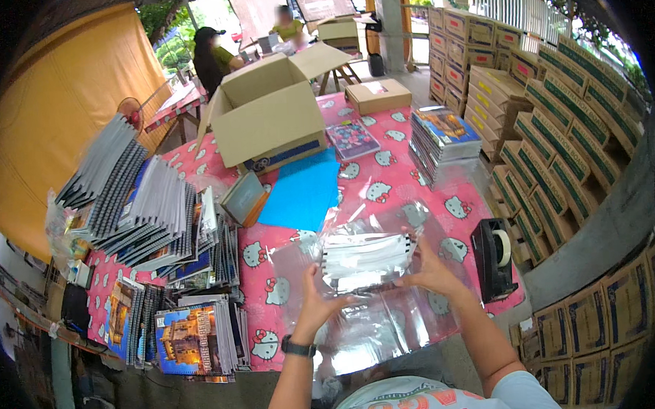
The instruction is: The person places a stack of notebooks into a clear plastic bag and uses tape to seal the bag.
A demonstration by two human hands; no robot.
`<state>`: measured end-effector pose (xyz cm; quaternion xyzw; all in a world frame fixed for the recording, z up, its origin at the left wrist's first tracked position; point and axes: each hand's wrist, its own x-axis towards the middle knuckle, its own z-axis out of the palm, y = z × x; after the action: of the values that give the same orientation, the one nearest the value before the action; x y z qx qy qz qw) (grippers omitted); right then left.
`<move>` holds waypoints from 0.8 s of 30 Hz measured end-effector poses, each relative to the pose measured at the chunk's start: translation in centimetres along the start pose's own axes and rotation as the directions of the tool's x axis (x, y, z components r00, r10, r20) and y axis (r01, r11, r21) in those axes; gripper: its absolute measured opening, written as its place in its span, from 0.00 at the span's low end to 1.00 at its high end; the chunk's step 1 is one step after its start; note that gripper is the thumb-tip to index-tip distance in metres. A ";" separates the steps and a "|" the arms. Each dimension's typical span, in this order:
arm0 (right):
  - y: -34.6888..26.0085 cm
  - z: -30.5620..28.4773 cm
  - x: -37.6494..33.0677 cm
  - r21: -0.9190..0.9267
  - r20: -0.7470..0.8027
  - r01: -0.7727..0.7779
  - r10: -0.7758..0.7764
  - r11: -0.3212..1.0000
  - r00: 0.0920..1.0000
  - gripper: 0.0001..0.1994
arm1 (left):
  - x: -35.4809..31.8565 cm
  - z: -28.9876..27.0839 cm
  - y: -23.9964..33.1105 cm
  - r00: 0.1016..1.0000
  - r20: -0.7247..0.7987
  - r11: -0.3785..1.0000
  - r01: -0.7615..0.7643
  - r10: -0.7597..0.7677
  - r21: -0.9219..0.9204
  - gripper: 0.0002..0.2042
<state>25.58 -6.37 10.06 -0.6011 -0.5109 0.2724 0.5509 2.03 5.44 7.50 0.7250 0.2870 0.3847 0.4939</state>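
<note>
A stack of spiral notebooks (pixel 367 258), seen with white page edges and dark binding at its ends, stands on clear plastic sheets (pixel 378 328) at the table's front. My left hand (pixel 320 308) holds its left end, thumb along the near side. At the right end, my right hand (pixel 431 269) grips it with the thumb in front and fingers behind. Glare on the plastic blurs whether a layer of it lies over the notebooks. A dark watch is on my left wrist.
Piles of spiral notebooks (pixel 157 213) crowd the table's left. Behind are a blue sheet (pixel 301 191) and an open carton (pixel 271 118). Wrapped notebooks (pixel 445 143) stand back right, a tape dispenser (pixel 495 258) near right. Stacked cartons (pixel 554 148) line the right; two people sit far back.
</note>
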 end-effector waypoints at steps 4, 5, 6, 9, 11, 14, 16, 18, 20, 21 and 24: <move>2.2 1.8 3.5 0.438 0.069 -0.092 0.069 0.894 0.995 0.43 | 4.6 1.9 -1.6 0.997 0.038 0.936 0.083 -0.074 -0.342 0.42; 2.0 2.1 3.7 0.429 0.048 -0.044 0.026 0.902 0.998 0.43 | 5.2 1.5 -1.8 0.997 0.027 0.939 0.079 -0.074 -0.336 0.42; 1.4 2.3 3.3 0.419 0.023 0.000 -0.011 0.908 1.000 0.44 | 4.7 1.3 -1.2 0.999 -0.020 0.951 0.021 -0.029 -0.307 0.42; -1.2 1.9 2.3 0.413 0.072 -0.011 -0.021 0.911 0.997 0.45 | 2.1 0.5 1.5 0.996 -0.058 0.950 0.052 -0.074 -0.308 0.42; -1.6 1.3 2.0 0.373 0.138 -0.043 -0.010 0.927 0.990 0.45 | 1.2 -0.2 2.5 0.994 -0.012 0.912 0.098 -0.111 -0.398 0.43; 0.4 1.7 0.0 0.252 0.221 -0.030 -0.028 0.967 0.975 0.45 | -1.3 -0.8 0.1 0.964 0.183 0.943 0.235 -0.195 -0.236 0.41; 1.3 2.5 -0.5 0.241 0.411 -0.425 0.305 0.872 0.859 0.45 | -3.6 -0.1 -3.7 0.932 0.197 0.902 0.348 -0.304 -0.254 0.39; 2.5 3.1 -1.0 0.191 0.402 -0.470 0.368 0.862 0.839 0.46 | -3.7 0.4 -3.8 0.938 0.168 0.889 0.341 -0.303 -0.305 0.40; 3.8 3.5 -1.5 0.107 0.225 -0.193 0.166 0.975 0.960 0.46 | -3.2 0.3 -2.7 0.980 0.106 0.974 0.181 -0.167 -0.134 0.34; 3.7 3.7 -1.6 0.201 0.149 -0.176 0.147 0.964 0.978 0.44 | -2.8 0.2 -1.4 0.960 0.085 0.935 0.280 -0.267 -0.219 0.33; 1.3 3.8 -1.3 0.404 0.130 -0.250 0.215 0.880 0.968 0.39 | -2.4 -1.1 1.2 0.884 0.131 0.755 0.454 -0.449 -0.473 0.29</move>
<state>22.18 -5.97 7.58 -0.5147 -0.3868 0.4637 0.6087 -0.16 3.61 8.20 0.4863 0.3437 0.3108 0.7408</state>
